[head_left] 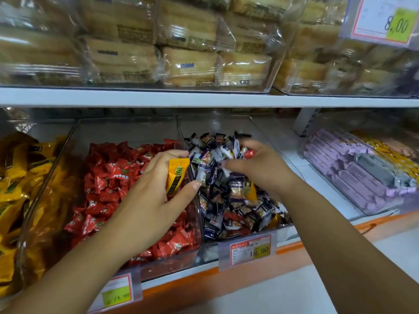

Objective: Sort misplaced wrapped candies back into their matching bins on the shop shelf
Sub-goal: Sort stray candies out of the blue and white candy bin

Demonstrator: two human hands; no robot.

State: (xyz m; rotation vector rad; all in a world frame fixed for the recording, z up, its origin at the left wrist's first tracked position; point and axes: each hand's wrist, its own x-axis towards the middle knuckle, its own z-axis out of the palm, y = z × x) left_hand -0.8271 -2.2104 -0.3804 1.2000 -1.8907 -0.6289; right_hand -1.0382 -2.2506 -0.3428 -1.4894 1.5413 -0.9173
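Our hands were apart: left hand (158, 189) pinched a yellow candy (178, 175) betw. the red-candy bin (124, 130) & dark-wrapper bin (226, 125); right hand (260, 166) seemed to pinch a red candy (249, 153) above the dark wrappers. Risk, we judged: a loose grip could drop either into the wrong bin.

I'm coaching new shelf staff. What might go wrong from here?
1. The left hand pinches a yellow candy where the red bin meets the dark bin; a slip would drop it in a wrong bin.
2. The right hand, blurred, seems to hold a red candy with dark wrappers bunched against it; those might ride along.
3. Another yellow wrapper in the dark bin may get overlooked.
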